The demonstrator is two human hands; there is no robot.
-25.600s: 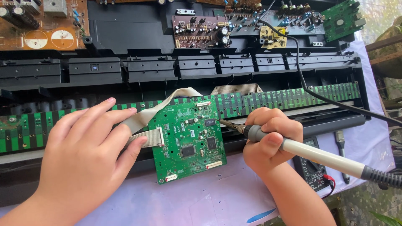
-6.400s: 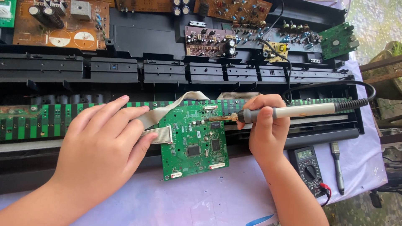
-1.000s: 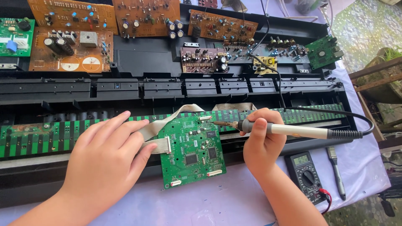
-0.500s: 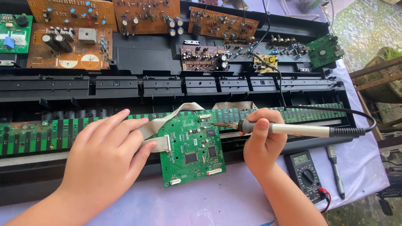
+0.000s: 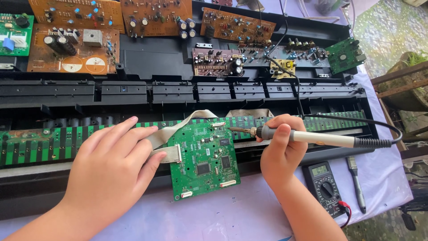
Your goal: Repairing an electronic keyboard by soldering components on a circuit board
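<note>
The right hand (image 5: pixel 281 149) is clenched around the grey-and-cream handle of a soldering iron (image 5: pixel 307 137), whose metal tip meets the top right edge of a square green circuit board (image 5: pixel 203 158). The left hand (image 5: pixel 111 172) lies flat with fingers spread, pressing a grey ribbon cable connector (image 5: pixel 167 155) at that board's left edge. Right of the board sits a black multimeter (image 5: pixel 323 183) on lilac cloth.

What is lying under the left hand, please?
The left hand rests on the grey ribbon cable and its connector beside the green circuit board; whatever lies beneath the palm is covered.
</note>
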